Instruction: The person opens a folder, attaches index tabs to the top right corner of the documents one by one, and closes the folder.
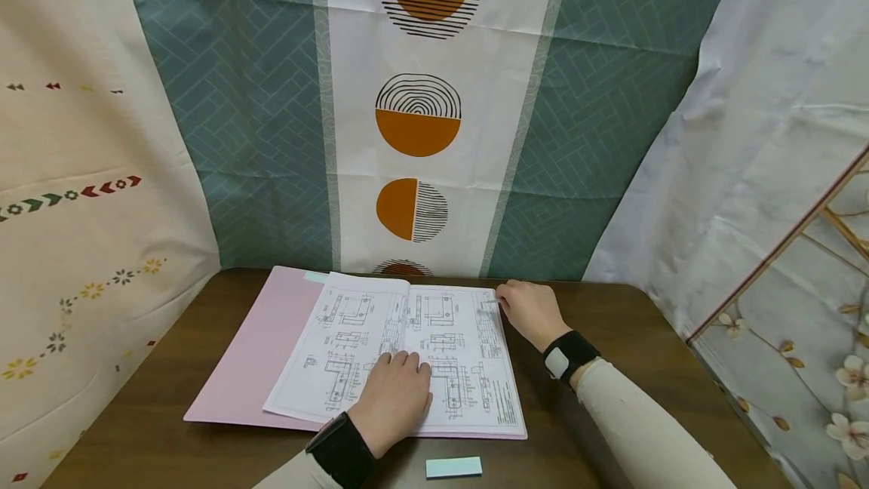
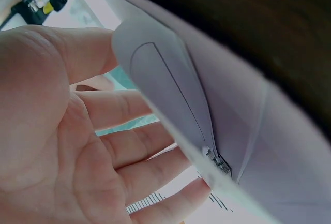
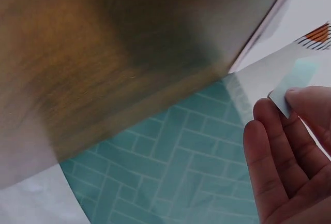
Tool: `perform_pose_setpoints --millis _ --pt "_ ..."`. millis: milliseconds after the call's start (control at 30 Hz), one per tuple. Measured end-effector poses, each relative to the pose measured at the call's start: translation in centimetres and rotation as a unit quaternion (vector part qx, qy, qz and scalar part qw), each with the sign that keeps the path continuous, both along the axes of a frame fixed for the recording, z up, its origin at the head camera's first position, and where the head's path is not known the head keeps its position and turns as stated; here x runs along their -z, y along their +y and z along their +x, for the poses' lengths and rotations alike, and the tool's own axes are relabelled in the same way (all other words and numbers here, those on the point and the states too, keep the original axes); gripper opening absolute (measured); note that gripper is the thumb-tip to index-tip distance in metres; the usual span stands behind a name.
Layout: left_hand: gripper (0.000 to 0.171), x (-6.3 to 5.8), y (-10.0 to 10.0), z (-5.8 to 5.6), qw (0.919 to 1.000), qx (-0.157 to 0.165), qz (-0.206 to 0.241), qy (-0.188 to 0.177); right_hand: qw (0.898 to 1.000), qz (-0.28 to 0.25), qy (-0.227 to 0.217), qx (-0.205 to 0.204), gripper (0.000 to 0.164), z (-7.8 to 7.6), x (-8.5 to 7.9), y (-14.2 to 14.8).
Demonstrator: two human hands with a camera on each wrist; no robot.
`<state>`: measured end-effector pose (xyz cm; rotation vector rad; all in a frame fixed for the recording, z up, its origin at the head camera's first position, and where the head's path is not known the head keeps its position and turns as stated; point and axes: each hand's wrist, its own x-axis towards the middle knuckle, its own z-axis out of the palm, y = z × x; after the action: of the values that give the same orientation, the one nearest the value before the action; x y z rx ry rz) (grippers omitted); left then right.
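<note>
An open pink folder (image 1: pixel 247 364) lies on the table with sheets of technical drawings inside, a left page (image 1: pixel 305 368) and a right page (image 1: pixel 468 342). My left hand (image 1: pixel 394 395) rests palm down on the pages near the fold, fingers extended. In the left wrist view, its thumb touches a curved paper edge (image 2: pixel 170 74). At the right page's upper right corner, my right hand (image 1: pixel 532 312) pinches a pale green sticky note (image 3: pixel 304 76) between thumb and fingers. How far the note touches the page is hard to tell.
A pad of pale green sticky notes (image 1: pixel 453 468) lies on the brown wooden table (image 1: pixel 611 330), in front of the folder. Another pale green strip (image 1: pixel 315 276) shows at the folder's top edge. Patterned cloth (image 1: pixel 434 157) hangs behind the table and along both sides.
</note>
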<state>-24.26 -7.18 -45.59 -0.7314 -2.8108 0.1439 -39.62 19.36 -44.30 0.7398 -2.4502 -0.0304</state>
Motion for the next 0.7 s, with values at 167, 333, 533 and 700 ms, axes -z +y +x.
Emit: perform_pose_setpoints --millis 167,333,533,700 --pt "0.043 0.0 -0.1 -0.1 1.0 0.002 0.002 0.001 1.0 -0.005 -0.008 0.007 0.005 -1.5 0.3 -0.2" --pt "0.042 -0.2 0.0 0.1 1.0 0.001 0.001 0.0 1.0 0.005 -0.006 0.009 0.008 -2.4 0.3 -0.5" --pt "0.041 -0.2 -0.1 0.2 1.0 0.003 0.0 0.004 1.0 0.023 -0.008 0.017 0.006 -3.5 0.6 -0.4" --pt "0.041 -0.1 0.0 0.0 1.0 0.001 0.0 0.001 0.999 0.031 -0.004 0.017 0.006 -3.8 0.6 -0.6"
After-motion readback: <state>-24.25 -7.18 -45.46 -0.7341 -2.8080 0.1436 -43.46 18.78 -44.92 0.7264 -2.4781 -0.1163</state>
